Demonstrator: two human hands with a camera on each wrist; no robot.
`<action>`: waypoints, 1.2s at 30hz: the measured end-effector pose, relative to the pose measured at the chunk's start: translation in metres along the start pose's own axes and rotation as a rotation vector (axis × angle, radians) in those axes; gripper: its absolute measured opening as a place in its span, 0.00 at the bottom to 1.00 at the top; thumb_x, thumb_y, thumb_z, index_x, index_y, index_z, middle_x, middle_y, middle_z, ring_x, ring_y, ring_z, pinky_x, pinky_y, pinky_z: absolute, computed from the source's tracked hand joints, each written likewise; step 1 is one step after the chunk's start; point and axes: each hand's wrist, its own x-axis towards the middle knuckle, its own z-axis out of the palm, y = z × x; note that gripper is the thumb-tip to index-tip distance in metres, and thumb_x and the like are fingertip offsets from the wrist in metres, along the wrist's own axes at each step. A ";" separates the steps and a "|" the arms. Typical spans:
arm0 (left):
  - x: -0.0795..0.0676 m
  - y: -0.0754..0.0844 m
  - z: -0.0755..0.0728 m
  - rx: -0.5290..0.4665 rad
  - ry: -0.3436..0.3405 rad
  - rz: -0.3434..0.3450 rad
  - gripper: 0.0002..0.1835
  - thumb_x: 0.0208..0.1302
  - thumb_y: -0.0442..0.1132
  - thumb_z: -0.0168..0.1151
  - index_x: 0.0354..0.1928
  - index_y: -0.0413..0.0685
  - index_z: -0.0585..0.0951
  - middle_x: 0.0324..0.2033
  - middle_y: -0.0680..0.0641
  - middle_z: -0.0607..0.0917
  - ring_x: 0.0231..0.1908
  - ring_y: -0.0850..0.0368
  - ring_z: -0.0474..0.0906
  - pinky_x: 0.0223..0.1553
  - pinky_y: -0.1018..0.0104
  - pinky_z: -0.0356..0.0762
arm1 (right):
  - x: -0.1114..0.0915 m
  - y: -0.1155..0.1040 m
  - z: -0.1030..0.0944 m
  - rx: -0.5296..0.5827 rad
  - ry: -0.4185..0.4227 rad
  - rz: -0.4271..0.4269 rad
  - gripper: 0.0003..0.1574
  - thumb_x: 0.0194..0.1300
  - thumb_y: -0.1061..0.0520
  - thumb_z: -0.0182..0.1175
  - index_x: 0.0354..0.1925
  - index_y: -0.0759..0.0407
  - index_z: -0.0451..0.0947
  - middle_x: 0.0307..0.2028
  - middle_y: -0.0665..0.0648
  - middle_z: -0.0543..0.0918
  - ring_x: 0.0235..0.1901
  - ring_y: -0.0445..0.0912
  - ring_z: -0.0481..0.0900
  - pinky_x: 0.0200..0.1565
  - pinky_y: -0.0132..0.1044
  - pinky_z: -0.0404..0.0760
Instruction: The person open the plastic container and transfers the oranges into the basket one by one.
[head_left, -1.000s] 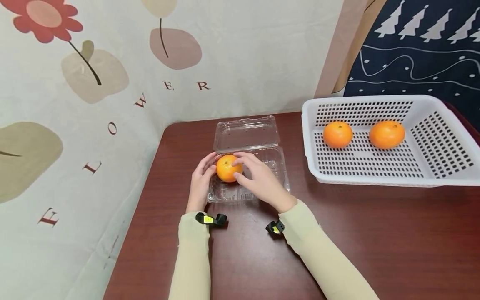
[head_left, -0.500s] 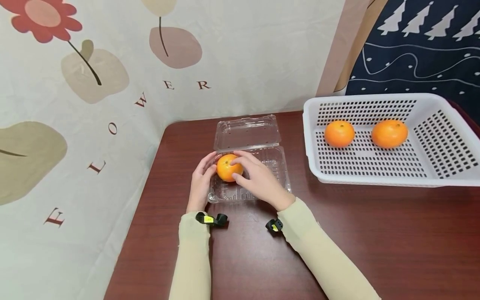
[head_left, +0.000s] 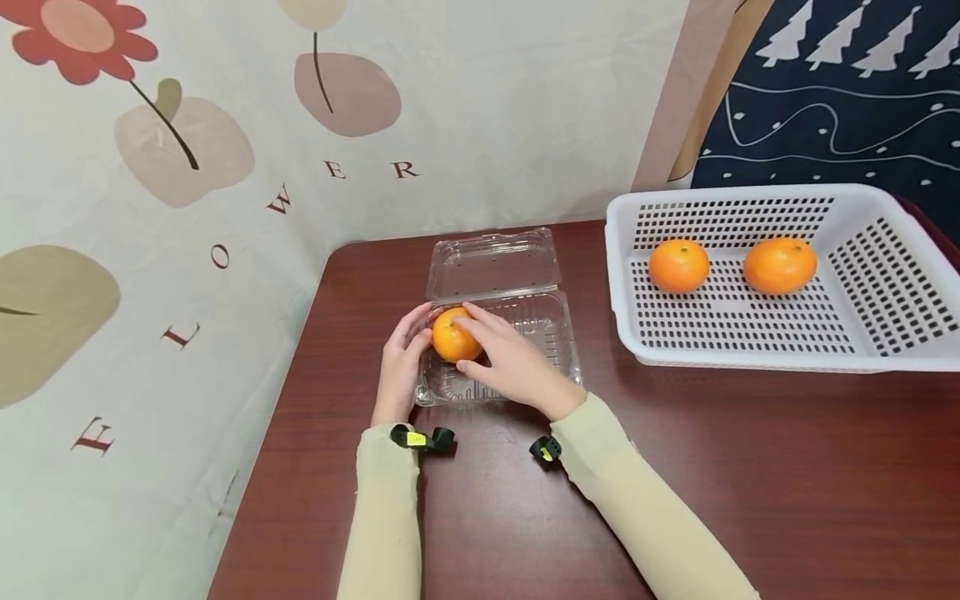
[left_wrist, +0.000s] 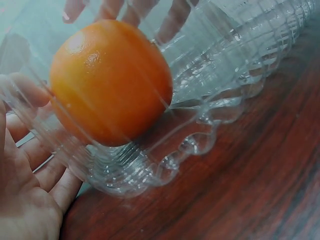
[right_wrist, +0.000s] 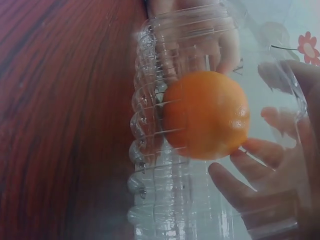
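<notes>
An orange (head_left: 455, 335) sits at the left end of a clear plastic clamshell container (head_left: 551, 333), whose lid (head_left: 495, 265) lies folded back. My left hand (head_left: 399, 367) holds the container's left wall, fingers outside it and thumb reaching over the rim beside the orange. From the right, my right hand (head_left: 517, 358) reaches into the container with its fingers spread loosely; the fingertips are at the orange's right side and top. In the left wrist view the orange (left_wrist: 111, 82) shows through the clear wall. In the right wrist view, fingertips meet or nearly meet the orange (right_wrist: 207, 115).
A white perforated basket (head_left: 750, 360) stands at the right on the dark red table (head_left: 487, 517). Inside it lie two more oranges, a left one (head_left: 678, 267) and a right one (head_left: 780, 266). A printed cloth (head_left: 510, 108) hangs behind the table.
My right hand has loosened slightly, its thumb moving down and away from the orange. The orange stays in place in the container. My left hand has hardly moved.
</notes>
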 end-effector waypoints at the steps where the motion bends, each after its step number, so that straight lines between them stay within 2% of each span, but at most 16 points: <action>1: 0.000 0.000 0.000 0.000 -0.001 0.002 0.22 0.66 0.35 0.47 0.62 0.40 0.64 0.57 0.41 0.71 0.57 0.55 0.66 0.57 0.61 0.63 | 0.000 0.000 0.000 -0.009 -0.003 -0.001 0.38 0.58 0.44 0.56 0.64 0.50 0.59 0.67 0.54 0.52 0.63 0.50 0.54 0.58 0.48 0.61; 9: 0.001 -0.001 -0.001 -0.001 -0.001 0.007 0.22 0.65 0.34 0.48 0.62 0.41 0.64 0.56 0.42 0.71 0.57 0.55 0.66 0.56 0.64 0.64 | -0.001 0.001 0.004 -0.046 -0.026 0.032 0.38 0.56 0.43 0.58 0.63 0.47 0.60 0.67 0.53 0.51 0.63 0.50 0.54 0.55 0.49 0.65; 17: 0.002 0.000 0.000 -0.013 0.000 0.010 0.22 0.65 0.30 0.46 0.61 0.39 0.64 0.56 0.40 0.71 0.57 0.54 0.66 0.56 0.66 0.63 | 0.000 0.003 0.006 -0.058 -0.012 0.043 0.36 0.56 0.43 0.58 0.62 0.45 0.61 0.66 0.52 0.53 0.61 0.49 0.57 0.54 0.49 0.66; 24: 0.002 0.000 0.000 0.008 0.011 0.009 0.22 0.64 0.30 0.48 0.61 0.40 0.65 0.56 0.39 0.71 0.57 0.53 0.66 0.55 0.66 0.64 | -0.001 0.002 0.006 -0.043 0.051 0.046 0.30 0.55 0.45 0.59 0.56 0.45 0.67 0.59 0.52 0.60 0.55 0.47 0.63 0.50 0.44 0.70; 30: 0.002 -0.001 0.000 -0.004 0.012 0.011 0.22 0.64 0.30 0.49 0.61 0.40 0.65 0.56 0.39 0.71 0.56 0.52 0.66 0.55 0.66 0.65 | -0.002 0.000 0.005 -0.014 0.058 0.053 0.28 0.54 0.46 0.60 0.54 0.45 0.67 0.58 0.53 0.60 0.49 0.47 0.68 0.47 0.42 0.72; 36: 0.004 -0.005 -0.002 -0.030 0.015 0.026 0.23 0.63 0.30 0.51 0.60 0.40 0.66 0.56 0.40 0.72 0.56 0.52 0.67 0.55 0.65 0.65 | -0.002 0.000 0.004 -0.017 0.036 0.058 0.29 0.54 0.45 0.60 0.54 0.45 0.66 0.62 0.54 0.57 0.56 0.50 0.63 0.50 0.47 0.70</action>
